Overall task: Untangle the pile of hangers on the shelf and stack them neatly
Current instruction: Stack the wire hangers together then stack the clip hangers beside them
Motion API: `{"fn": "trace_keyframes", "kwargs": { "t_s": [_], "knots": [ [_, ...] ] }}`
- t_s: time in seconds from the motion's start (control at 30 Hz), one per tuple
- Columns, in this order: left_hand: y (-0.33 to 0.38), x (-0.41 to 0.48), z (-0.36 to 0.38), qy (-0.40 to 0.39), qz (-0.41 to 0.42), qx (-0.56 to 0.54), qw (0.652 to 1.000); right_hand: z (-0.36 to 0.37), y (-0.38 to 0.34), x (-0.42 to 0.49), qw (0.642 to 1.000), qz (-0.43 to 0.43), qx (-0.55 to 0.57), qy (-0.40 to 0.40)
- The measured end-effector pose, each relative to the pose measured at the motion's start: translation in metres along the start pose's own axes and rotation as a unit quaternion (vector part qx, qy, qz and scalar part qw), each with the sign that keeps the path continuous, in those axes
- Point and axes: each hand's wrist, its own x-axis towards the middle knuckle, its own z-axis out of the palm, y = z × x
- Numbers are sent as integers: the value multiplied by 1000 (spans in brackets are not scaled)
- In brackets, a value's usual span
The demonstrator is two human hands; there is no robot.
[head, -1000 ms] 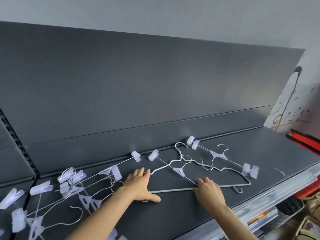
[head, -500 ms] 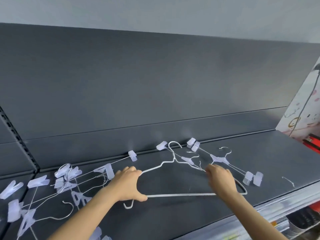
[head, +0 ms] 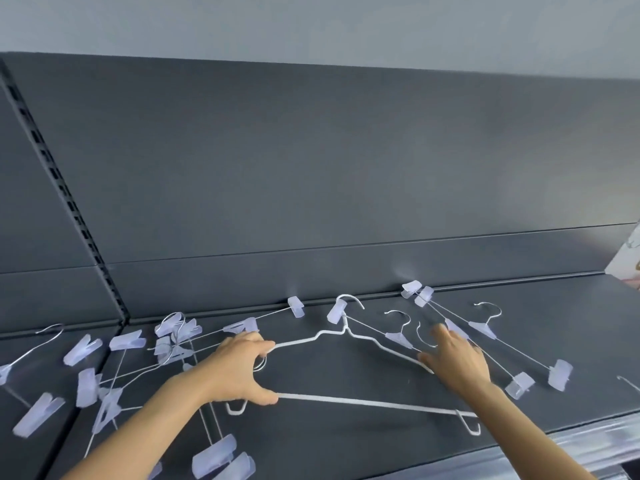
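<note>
**Snag risk as the big hanger comes free**

The left hand (head: 239, 372) is clamped on the left corner of the white coated-wire coat hanger (head: 363, 404), fingers curled over the top arm and thumb on the bottom bar. The right hand (head: 457, 362) lies apart from it at centre right, fingers straight and spread. It presses on the hanger's right shoulder and the thin wires there, gripping nothing that shows.

The likely trouble is dragging. A translucent plastic clip (head: 336, 313) sits against the white hanger's neck, and the thin-wire clip hangers at centre right (head: 485, 330) cross its right arm. A pull to the left would probably tow them along. The small hooks at the hanger's lower corners could also catch the tangled pile of clip hangers at lower left (head: 166, 341), which is still unsorted. The bottom bar lies near the shelf's front edge, so a jerk might tip something off.

Everything rests on a dark grey metal shelf (head: 571, 323) with a matching back panel (head: 311, 168). A slotted upright (head: 69, 202) runs down the left, and a pale grey wall (head: 311, 22) shows above.
</note>
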Motion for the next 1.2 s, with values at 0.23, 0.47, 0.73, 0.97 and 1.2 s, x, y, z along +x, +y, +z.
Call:
{"fn": "trace_keyframes", "kwargs": {
  "t_s": [0.23,0.47,0.73,0.97,1.2],
  "knots": [
    [-16,-17,-3,-4,-6,-7,1000,-4,-13,3,999,-24,42,0],
    [-15,-19,-5,2,-9,9,1000,-16,-56,3,985,-150,85,22],
    [-32,-30,-15,30,-14,2,999,-28,-52,13,988,-61,54,133],
    [-72,-65,-14,53,-49,-17,997,-29,-31,19,995,-4,13,95],
    [-104,-86,-11,112,-79,-120,983,3,-19,7,999,-23,-3,47]
  ]
}}
